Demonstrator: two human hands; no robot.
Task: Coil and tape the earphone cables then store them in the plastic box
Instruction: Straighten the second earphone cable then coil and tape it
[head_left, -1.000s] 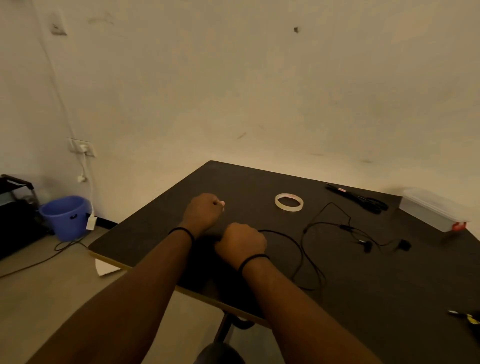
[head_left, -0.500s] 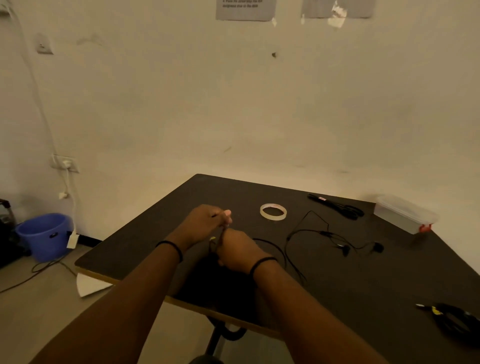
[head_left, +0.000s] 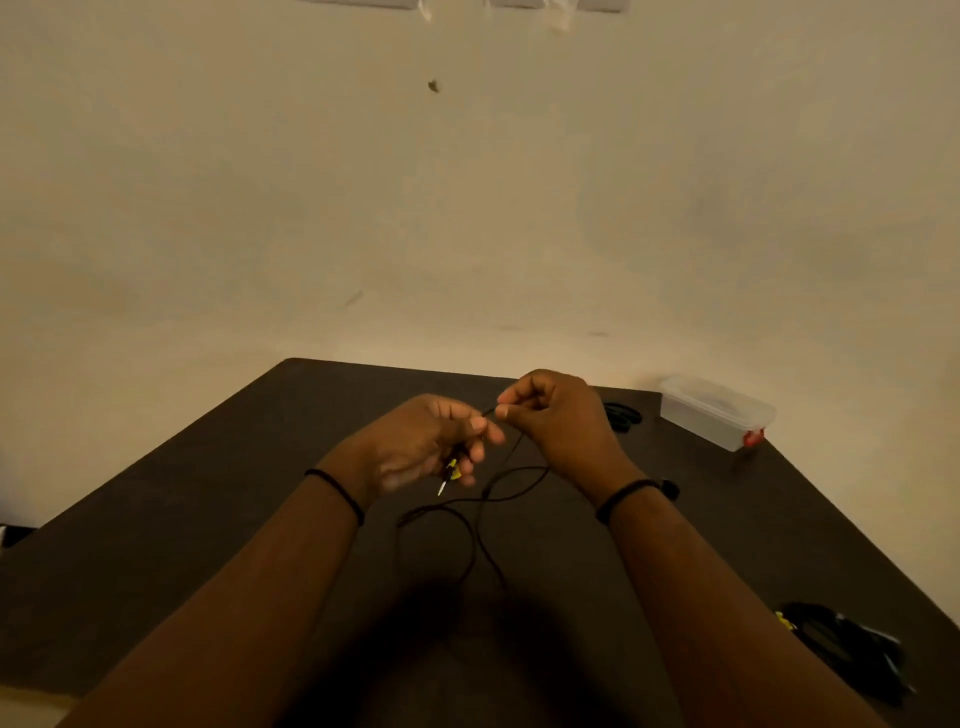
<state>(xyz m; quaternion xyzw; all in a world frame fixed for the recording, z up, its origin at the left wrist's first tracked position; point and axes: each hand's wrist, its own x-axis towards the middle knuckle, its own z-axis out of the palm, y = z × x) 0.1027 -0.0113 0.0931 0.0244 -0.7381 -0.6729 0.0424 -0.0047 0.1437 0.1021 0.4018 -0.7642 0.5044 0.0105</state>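
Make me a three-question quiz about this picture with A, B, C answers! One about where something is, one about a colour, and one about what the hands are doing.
1. Where is the plastic box?
A. far right of the table
B. on the floor
C. in the left hand

2. What colour is the box's clip?
A. blue
B. red
C. green

3. What is the right hand doing?
A. lying flat on the table
B. pinching the earphone cable
C. holding scissors

Answers:
1 A: it stands near the table's far right edge.
2 B: the clip on its end is red.
3 B: its fingertips pinch the thin black cable, whose plug end the left hand holds.
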